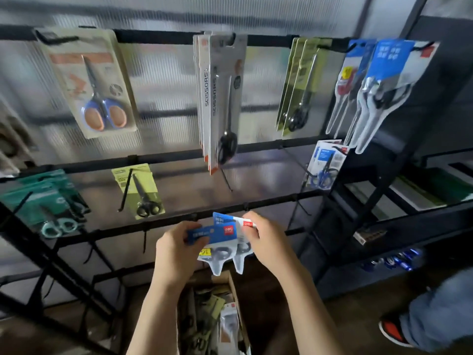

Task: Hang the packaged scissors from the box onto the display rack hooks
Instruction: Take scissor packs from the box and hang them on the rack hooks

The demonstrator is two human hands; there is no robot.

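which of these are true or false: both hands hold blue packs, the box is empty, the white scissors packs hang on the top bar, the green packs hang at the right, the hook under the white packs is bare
1. Both hands hold blue packs. True: the left hand and right hand grip the blue packs.
2. The box is empty. False: the box holds more packs.
3. The white scissors packs hang on the top bar. True: the white packs hang there.
4. The green packs hang at the right. False: the green packs hang at the left.
5. The hook under the white packs is bare. True: the hook carries nothing.
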